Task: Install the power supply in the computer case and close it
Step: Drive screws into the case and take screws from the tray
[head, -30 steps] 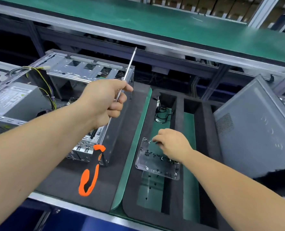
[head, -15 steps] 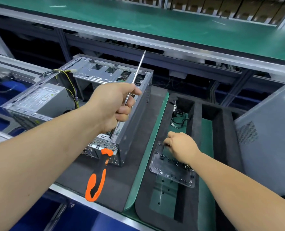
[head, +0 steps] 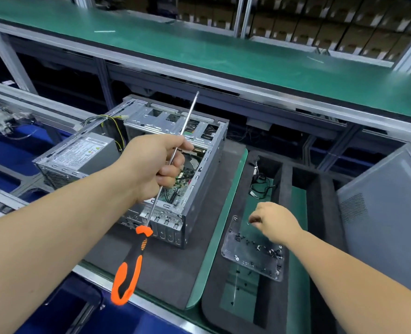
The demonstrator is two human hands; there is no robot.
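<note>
An open grey computer case (head: pixel 199 189) lies on a dark foam mat, with the grey power supply (head: pixel 79 153) sitting in its left end, yellow wires above it. My left hand (head: pixel 156 165) grips the metal shaft of a long screwdriver, its orange-and-black handle (head: pixel 130 266) hanging down and the tip pointing up. My right hand (head: pixel 274 222) hovers over a clear plastic tray (head: pixel 250 251) of small black screws, fingers pinched together; whether a screw is between them I cannot tell. The grey side panel (head: pixel 387 206) leans at the right.
The tray rests on a black foam insert (head: pixel 284 189) with slots; a coiled black cable (head: pixel 260 186) lies in one. A green-topped shelf (head: pixel 223 51) runs across the back. Blue conveyor parts (head: pixel 7 150) sit to the left. The bench edge (head: pixel 151 309) is close in front.
The view has shifted, so case and tray sit further right and lower. My right hand has lifted off the tray's near-left corner with fingers pinched. My left hand keeps the screwdriver.
</note>
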